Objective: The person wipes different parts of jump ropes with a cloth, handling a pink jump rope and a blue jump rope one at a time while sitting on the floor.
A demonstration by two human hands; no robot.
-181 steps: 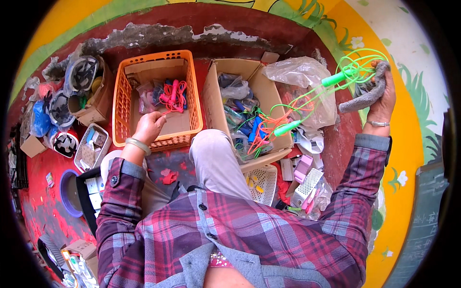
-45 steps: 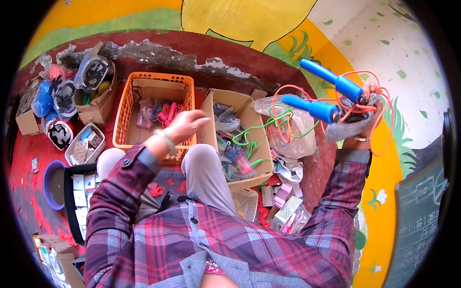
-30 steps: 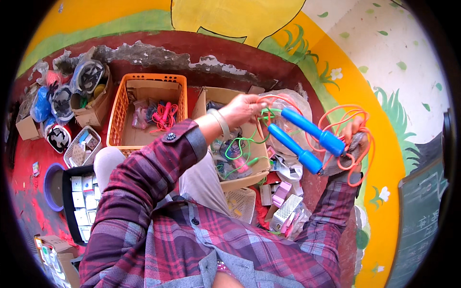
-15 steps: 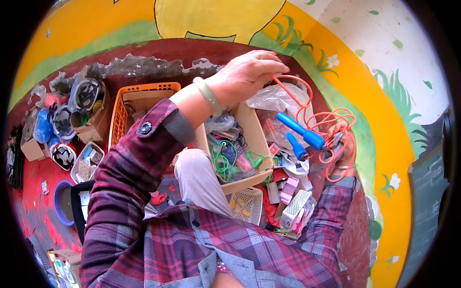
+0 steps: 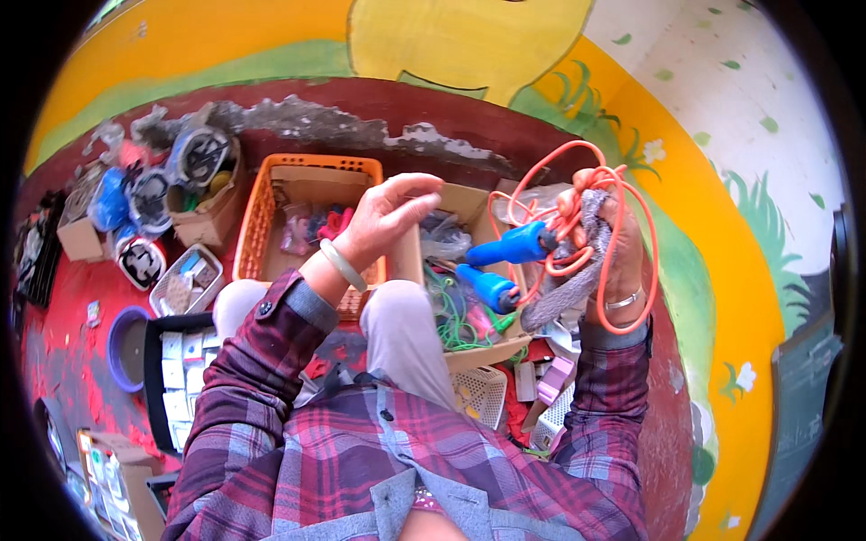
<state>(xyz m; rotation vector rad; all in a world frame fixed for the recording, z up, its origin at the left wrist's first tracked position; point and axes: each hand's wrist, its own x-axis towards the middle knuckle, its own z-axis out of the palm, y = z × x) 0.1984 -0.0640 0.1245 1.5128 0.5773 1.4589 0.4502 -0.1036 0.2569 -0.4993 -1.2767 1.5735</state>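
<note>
Bunched in my right hand (image 5: 624, 257) is an orange skipping rope (image 5: 651, 225) with two blue handles (image 5: 512, 244); its coils loop above and around the fingers, which are closed on it. A fuzzy grey strip (image 5: 564, 299) hangs from the same hand. My left hand (image 5: 386, 216), with a pale bangle on the wrist, is apart from the rope, holding nothing, thumb away from the fingers. Below and between the hands, a cardboard box (image 5: 487, 355) contains tangled green cords (image 5: 458, 317) and clear plastic bags (image 5: 444, 236). The handles hang over this box.
An orange basket (image 5: 255, 216) with pink items stands left of the box. Further left are a white basket (image 5: 216, 287), a purple basin (image 5: 123, 352) and a black tray (image 5: 154, 397) of small white packets. Small baskets (image 5: 487, 397) lie near my knee. A painted wall (image 5: 722, 298) curves behind.
My left hand has let go of the orange rope and moved down and left. My right hand has risen with the rope gathered in it; the blue handles swung left over the box.
</note>
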